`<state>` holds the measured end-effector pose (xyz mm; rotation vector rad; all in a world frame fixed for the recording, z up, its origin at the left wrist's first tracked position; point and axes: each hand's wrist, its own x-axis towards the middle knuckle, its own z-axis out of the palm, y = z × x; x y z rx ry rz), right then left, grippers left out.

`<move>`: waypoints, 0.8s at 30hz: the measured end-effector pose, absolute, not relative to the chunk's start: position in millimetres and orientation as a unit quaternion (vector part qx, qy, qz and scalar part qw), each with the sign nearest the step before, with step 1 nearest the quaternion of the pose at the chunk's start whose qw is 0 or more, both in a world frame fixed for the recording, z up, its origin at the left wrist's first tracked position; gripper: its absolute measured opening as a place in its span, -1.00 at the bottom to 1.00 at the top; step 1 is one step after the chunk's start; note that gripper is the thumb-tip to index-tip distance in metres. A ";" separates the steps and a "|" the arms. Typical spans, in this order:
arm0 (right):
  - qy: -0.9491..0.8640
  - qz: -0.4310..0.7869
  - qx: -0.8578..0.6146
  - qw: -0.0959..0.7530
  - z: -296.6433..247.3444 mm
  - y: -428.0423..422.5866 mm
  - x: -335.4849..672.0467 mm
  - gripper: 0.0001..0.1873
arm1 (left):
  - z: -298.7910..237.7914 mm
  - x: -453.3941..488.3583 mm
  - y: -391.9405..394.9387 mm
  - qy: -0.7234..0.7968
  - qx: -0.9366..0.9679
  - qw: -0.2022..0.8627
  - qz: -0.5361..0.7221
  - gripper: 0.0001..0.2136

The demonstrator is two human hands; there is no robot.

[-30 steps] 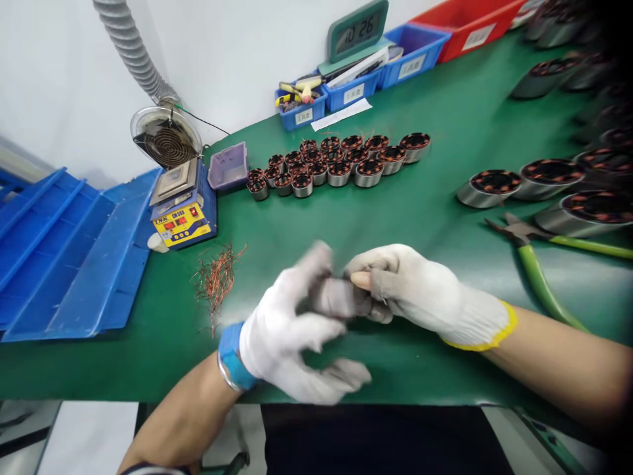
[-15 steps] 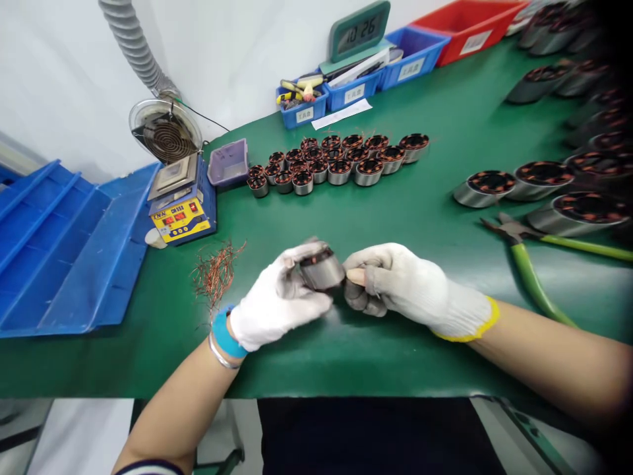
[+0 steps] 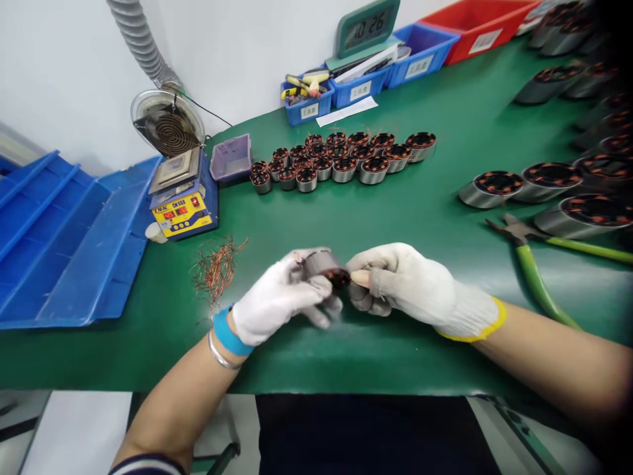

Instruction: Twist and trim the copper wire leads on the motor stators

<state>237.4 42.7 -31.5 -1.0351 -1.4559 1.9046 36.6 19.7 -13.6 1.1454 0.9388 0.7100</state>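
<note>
In the head view my gloved left hand (image 3: 281,293) is closed around a motor stator (image 3: 321,262), a grey metal ring with dark copper windings. The stator is tilted, its wound face turned down and to the right. Close at its right edge, my gloved right hand (image 3: 400,284) is in a pinch, with the thumb tip bare. What lies between those fingertips is too small or hidden to make out. A heap of copper wire offcuts (image 3: 216,269) lies left of my left hand. Green-handled cutting pliers (image 3: 529,264) rest open to the right of my right hand.
Several stators (image 3: 343,168) stand in rows behind my hands, and larger ones (image 3: 551,181) on the right. A yellow-fronted soldering pot (image 3: 182,214), a purple tray (image 3: 212,168) and a blue bin (image 3: 99,244) are at left. Tool boxes (image 3: 309,113) and a clock (image 3: 368,30) line the back.
My left hand has turned the stator, so its wound face now points downward and right instead of up. The right hand keeps its pinch near the stator's edge. The view has shifted slightly.
</note>
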 end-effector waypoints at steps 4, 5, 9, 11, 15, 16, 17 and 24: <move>-0.527 0.730 -0.361 0.245 -33.0 40.1 237.5 -0.59 | -7.2 36.2 9.8 0.399 0.566 0.516 0.504 -0.61; -0.540 0.722 -0.359 0.240 -34.1 39.3 237.9 -0.60 | -8.8 36.1 9.7 0.405 0.579 0.520 0.479 -0.63; -0.632 0.631 -0.400 0.207 -40.5 41.7 238.0 -0.61 | -24.3 37.8 16.0 0.446 0.700 0.497 0.255 -0.58; -0.703 0.532 -0.440 0.171 -42.3 46.2 237.4 -0.62 | -33.1 39.5 19.7 0.483 0.770 0.344 0.234 -0.57; -0.807 0.276 -0.509 0.118 -37.7 52.9 242.6 -0.63 | -44.0 41.5 23.9 0.528 0.813 0.151 0.194 -0.56; -0.820 0.217 -0.510 0.144 -35.1 53.3 245.3 -0.61 | -45.2 41.6 23.8 0.536 0.809 0.153 0.187 -0.54; -0.836 0.159 -0.494 0.180 -32.4 53.1 248.0 -0.59 | -45.9 41.6 23.4 0.545 0.800 0.162 0.191 -0.49; -0.925 -0.116 -0.337 0.128 -36.2 44.6 234.3 -0.69 | -40.5 42.7 17.7 0.561 0.745 0.241 0.266 -0.49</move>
